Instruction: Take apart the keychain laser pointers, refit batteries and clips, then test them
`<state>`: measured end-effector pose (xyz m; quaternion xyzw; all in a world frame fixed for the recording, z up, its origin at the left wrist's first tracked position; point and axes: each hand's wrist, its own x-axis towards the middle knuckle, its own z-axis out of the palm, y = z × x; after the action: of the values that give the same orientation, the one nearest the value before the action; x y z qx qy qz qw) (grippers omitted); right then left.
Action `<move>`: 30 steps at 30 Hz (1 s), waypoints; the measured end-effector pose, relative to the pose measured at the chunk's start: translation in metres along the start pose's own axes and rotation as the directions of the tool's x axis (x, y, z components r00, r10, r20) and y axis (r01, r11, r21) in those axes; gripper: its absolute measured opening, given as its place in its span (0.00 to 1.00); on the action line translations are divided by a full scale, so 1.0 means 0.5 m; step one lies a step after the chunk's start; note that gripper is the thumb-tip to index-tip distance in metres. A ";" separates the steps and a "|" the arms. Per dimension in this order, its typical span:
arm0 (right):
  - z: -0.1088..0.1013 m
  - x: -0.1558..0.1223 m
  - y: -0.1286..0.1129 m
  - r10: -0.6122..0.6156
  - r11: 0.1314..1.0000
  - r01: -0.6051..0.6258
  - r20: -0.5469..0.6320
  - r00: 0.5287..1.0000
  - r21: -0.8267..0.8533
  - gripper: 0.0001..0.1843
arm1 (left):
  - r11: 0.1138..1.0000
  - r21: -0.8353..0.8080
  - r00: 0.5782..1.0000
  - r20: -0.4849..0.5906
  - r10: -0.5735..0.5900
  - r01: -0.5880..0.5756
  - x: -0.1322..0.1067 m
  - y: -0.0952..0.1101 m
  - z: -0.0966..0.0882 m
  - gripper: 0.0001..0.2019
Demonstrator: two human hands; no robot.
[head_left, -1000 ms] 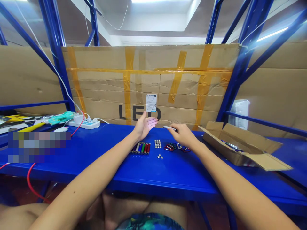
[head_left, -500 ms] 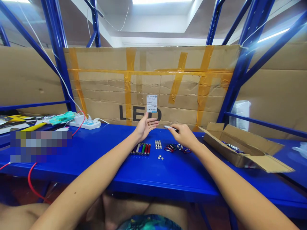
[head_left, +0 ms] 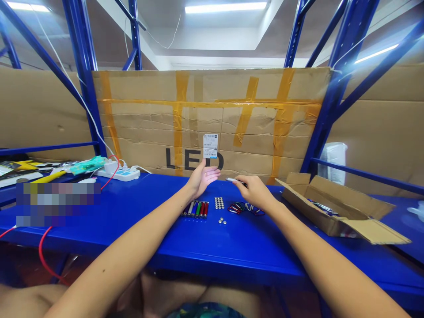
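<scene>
My right hand point(head_left: 253, 189) is closed around a small flashlight point(head_left: 232, 179), a slim silver tube with a dark end. Its silver end points left toward my left hand point(head_left: 202, 179), which is open with the palm turned to it and the fingers stretched. A pale pinkish glow lies on that palm. Below my left hand, a row of coloured metal tubes point(head_left: 198, 210) lies side by side on the blue table. Silver button cells point(head_left: 219, 202) sit in a neat block, with 3 loose cells point(head_left: 222, 221) nearer me. Coloured carabiners point(head_left: 236, 208) lie under my right hand.
An open cardboard box point(head_left: 326, 221) with metal pieces inside stands at the right. A white power strip point(head_left: 124, 173) with plugs and cables is at the back left, beside assorted tools point(head_left: 49, 176). Taped cardboard point(head_left: 145, 128) closes off the table's back, between blue posts.
The view has tilted up slightly, so everything sits a little lower. A pinkish glow now shows on my left palm. Both hands keep nearly the same pose.
</scene>
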<state>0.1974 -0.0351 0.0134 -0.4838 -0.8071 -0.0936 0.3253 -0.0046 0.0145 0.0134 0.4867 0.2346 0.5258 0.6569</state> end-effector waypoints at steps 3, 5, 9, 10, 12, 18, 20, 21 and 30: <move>-0.001 0.000 0.000 0.023 1.000 -0.023 -0.009 1.000 0.001 0.17 | 1.000 0.004 1.000 -0.002 0.001 -0.001 0.002 0.000 -0.001 0.36; -0.001 0.000 -0.001 0.040 0.999 -0.040 0.001 0.999 -0.022 0.18 | 1.000 0.004 1.000 -0.002 0.000 0.000 0.002 0.000 -0.001 0.36; 0.000 -0.001 -0.002 0.044 0.999 -0.044 0.009 0.999 -0.025 0.18 | 1.000 -0.005 1.000 -0.014 0.000 0.000 -0.001 0.000 0.000 0.35; 0.000 -0.001 -0.001 0.049 0.999 -0.049 0.005 0.999 -0.019 0.17 | 1.000 -0.006 1.000 -0.014 -0.002 0.002 -0.002 0.001 0.001 0.35; 0.002 -0.001 0.000 0.065 0.998 -0.065 0.002 0.998 -0.016 0.16 | 1.000 -0.003 1.000 -0.012 -0.009 0.009 -0.002 0.001 0.001 0.34; 0.004 0.000 -0.001 0.093 0.995 -0.092 0.023 0.995 -0.043 0.16 | 1.000 0.002 1.000 -0.017 -0.004 0.004 0.000 0.001 0.000 0.33; 0.004 0.000 -0.002 0.094 0.995 -0.093 0.028 0.995 -0.045 0.16 | 1.000 0.003 1.000 -0.018 0.001 -0.001 0.000 0.000 0.000 0.33; 0.004 0.000 -0.002 0.095 0.995 -0.093 0.030 0.995 -0.044 0.16 | 1.000 0.004 1.000 -0.014 0.005 -0.005 0.000 0.000 0.000 0.33; 0.002 -0.001 -0.006 0.077 0.996 -0.076 0.028 0.997 -0.038 0.17 | 1.000 0.002 1.000 0.002 0.014 -0.014 0.003 -0.004 -0.004 0.32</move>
<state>0.1947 -0.0364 0.0125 -0.5214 -0.7909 -0.0887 0.3076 -0.0049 0.0168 0.0111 0.4898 0.2309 0.5297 0.6529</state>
